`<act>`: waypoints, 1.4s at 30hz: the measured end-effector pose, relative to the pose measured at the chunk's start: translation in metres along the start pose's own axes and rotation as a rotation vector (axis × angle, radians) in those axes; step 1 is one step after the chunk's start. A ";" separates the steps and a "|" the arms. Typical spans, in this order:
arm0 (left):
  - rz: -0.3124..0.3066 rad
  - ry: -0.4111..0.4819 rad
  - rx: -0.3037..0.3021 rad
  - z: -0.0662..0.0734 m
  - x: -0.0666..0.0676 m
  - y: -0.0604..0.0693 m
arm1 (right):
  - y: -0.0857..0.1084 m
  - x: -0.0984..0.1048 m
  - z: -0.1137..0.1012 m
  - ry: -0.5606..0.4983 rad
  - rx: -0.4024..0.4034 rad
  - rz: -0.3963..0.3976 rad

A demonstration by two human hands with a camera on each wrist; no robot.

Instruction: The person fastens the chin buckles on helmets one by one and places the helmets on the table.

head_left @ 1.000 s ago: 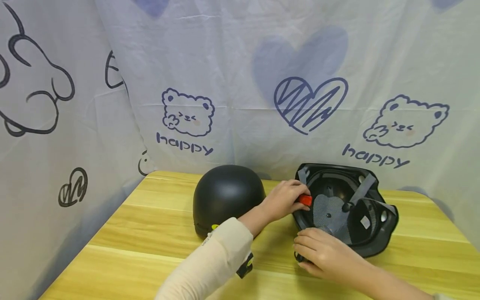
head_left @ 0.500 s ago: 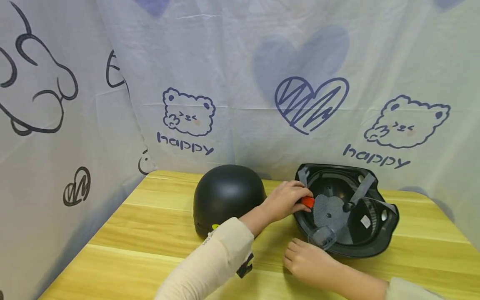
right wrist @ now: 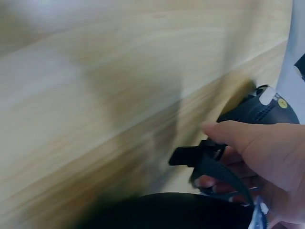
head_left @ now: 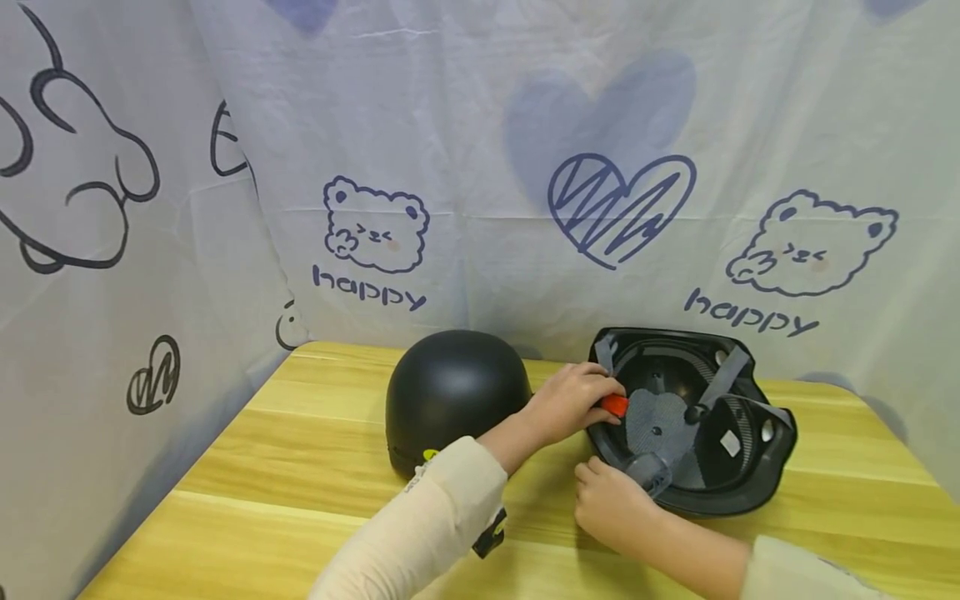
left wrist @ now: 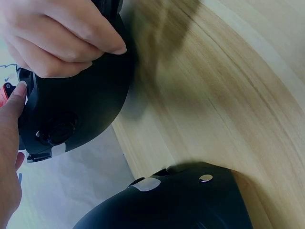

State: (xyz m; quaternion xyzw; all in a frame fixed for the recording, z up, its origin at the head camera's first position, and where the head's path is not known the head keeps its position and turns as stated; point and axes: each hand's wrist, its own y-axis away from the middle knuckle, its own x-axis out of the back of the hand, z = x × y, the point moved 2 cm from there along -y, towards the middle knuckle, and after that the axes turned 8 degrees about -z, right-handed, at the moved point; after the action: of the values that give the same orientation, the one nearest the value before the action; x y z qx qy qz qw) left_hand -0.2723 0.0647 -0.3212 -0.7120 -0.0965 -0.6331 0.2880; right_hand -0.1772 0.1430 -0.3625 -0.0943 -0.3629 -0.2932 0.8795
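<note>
At the left rim of the upturned helmet (head_left: 767, 477), the left hand (head_left: 572, 402) pinches a red clip (head_left: 617, 406) while, nearer, the curled right hand (head_left: 617, 508) grips a black strap (right wrist: 222, 171).

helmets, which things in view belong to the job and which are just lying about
Likely the job: upturned helmet; red clip in left hand; black strap in right hand.
Likely just lying about: upright helmet; yellow-marked black piece.
</note>
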 end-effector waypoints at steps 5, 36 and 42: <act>-0.004 -0.008 -0.005 0.000 0.000 0.000 | -0.002 0.006 0.002 -0.050 -0.004 -0.083; -0.037 -0.024 -0.024 -0.004 0.001 0.000 | 0.021 0.044 0.042 -0.455 0.069 -0.026; -0.055 -0.021 -0.018 -0.003 0.002 0.000 | 0.035 0.042 0.051 -0.563 0.033 -0.064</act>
State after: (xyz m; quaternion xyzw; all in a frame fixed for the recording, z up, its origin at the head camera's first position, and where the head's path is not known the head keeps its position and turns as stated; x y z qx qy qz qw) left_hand -0.2742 0.0624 -0.3192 -0.7184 -0.1132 -0.6339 0.2630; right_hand -0.1634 0.1718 -0.2951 -0.1463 -0.6005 -0.2773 0.7356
